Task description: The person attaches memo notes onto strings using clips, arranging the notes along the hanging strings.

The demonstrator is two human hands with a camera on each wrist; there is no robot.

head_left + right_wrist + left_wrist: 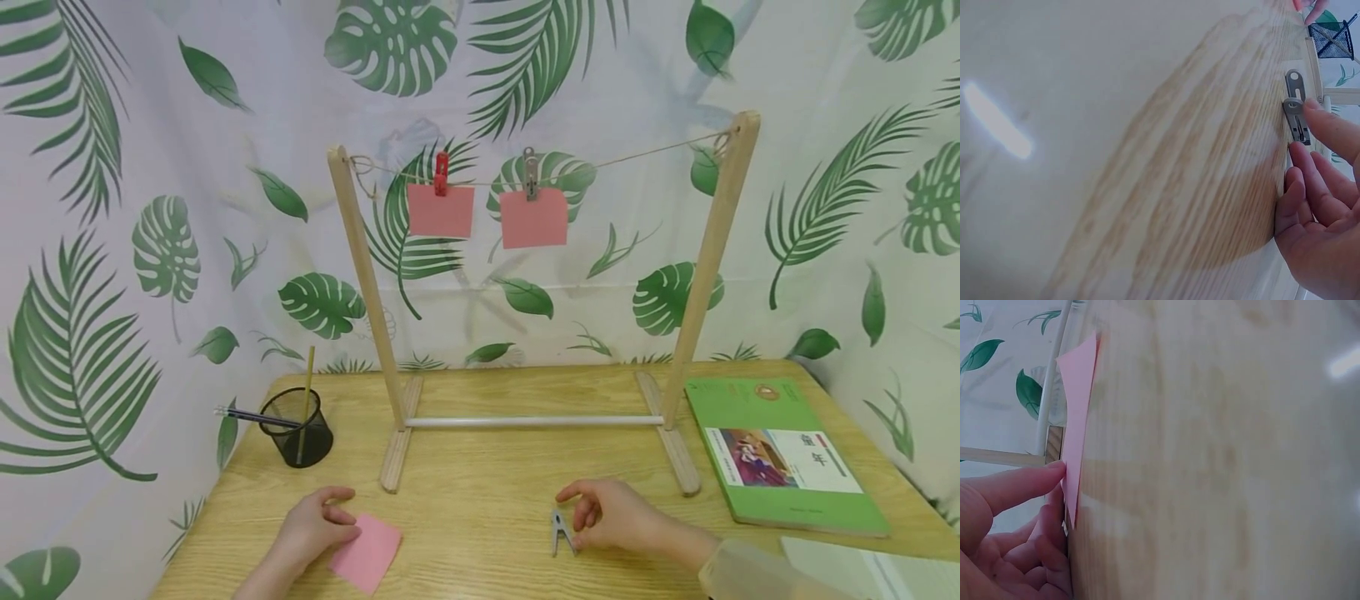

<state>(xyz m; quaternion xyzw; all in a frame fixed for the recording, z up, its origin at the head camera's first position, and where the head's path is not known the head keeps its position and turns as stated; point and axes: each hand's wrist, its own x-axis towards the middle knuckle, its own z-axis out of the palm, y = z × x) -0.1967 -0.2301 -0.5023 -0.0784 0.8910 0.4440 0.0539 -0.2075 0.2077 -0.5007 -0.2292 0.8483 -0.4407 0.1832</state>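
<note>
While the left hand (313,529) touches paper's (369,552) edge, tabletop (468,508) stretches toward the clip (557,524).

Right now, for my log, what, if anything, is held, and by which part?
Cannot tell: the left hand touches the pink paper at one edge; the right hand is beside the grey clip.

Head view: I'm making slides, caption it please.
Left hand at a pink card, right hand at a gray clip; two more cards hang from string.
</note>
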